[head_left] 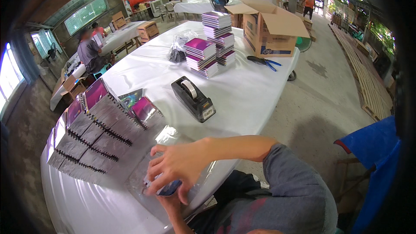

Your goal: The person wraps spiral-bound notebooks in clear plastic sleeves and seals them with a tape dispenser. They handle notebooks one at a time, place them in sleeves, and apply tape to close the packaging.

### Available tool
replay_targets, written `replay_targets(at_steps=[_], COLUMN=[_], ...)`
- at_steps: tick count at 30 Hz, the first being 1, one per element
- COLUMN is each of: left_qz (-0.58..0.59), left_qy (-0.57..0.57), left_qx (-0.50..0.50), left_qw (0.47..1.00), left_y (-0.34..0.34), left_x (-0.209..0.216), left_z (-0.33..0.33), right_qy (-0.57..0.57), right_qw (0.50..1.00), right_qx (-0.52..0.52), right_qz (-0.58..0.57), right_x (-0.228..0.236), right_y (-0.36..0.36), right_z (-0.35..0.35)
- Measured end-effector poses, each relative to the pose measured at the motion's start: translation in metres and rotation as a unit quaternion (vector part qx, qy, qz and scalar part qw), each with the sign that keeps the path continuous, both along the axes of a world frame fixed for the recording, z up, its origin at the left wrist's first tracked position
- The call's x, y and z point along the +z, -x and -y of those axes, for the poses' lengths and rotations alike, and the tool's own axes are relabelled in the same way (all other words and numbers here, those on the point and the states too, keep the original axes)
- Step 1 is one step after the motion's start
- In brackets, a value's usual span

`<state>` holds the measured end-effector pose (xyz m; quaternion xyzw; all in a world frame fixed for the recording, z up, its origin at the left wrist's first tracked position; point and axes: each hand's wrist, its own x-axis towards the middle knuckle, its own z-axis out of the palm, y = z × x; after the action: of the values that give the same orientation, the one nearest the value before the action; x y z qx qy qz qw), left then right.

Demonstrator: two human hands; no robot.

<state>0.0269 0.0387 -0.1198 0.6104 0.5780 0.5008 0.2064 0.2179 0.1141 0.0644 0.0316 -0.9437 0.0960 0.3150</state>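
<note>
My right hand [180, 164] reaches in from the right, palm down, its fingers spread and curved over a small dark-blue item [170, 188]. Below it my left hand [170, 203] holds the lower edge of that item; most of its fingers are hidden under the right hand. I cannot make out what the item is. Clear plastic film [180, 141] lies on the table around both hands. Left of them stand stacked spiral-bound notebooks [93, 134] with purple covers and black coils, some in clear wrap. A black tape dispenser [193, 99] stands beyond my hands.
Stacked purple booklets [200, 48] stand farther back on the white table [242, 104], beside crumpled clear plastic [177, 45]. Blue-handled pliers [264, 62] lie before an open cardboard box [273, 34]. A person [89, 52] sits at another table on the left. Blue cloth [372, 147] hangs at the right.
</note>
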Motion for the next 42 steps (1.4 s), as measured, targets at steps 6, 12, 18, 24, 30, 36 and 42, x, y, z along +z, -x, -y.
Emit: replay_targets(at_steps=[6, 12, 18, 24, 30, 36, 42], left_qz=[0.079, -0.01, -0.24, -0.19, -0.233, -0.272, -0.278], left_qy=[0.197, -0.016, -0.275, -0.246, -0.219, -0.19, -0.181], left_qx=[-0.052, 0.076, -0.01, -0.002, -0.088, -0.186, -0.22], left_qw=[0.976, 0.997, 0.931, 0.951, 0.943, 0.925, 0.917], left_y=[-0.004, -0.002, 0.016, 0.022, 0.031, 0.041, 0.044], left_x=[0.025, 0.013, 0.053, 0.067, 0.075, 0.088, 0.093], left_z=[0.001, 0.015, 0.017, 0.018, 0.006, -0.006, -0.007], right_qy=[-0.101, 0.288, 0.317, 0.458, 0.354, 0.255, 0.218], right_qw=[0.988, 0.926, 0.929, 0.857, 0.917, 0.951, 0.959], right_qx=[-0.104, -0.067, -0.182, -0.17, -0.174, -0.173, -0.177], right_qz=[0.049, -0.236, -0.06, -0.165, -0.054, 0.0, 0.034], right_x=[-0.004, 0.044, -0.054, -0.099, -0.09, -0.083, -0.074], right_y=[0.003, -0.045, -0.055, -0.023, -0.014, -0.013, -0.01], right_z=[0.002, 0.002, 0.013, 0.028, 0.023, 0.017, 0.017])
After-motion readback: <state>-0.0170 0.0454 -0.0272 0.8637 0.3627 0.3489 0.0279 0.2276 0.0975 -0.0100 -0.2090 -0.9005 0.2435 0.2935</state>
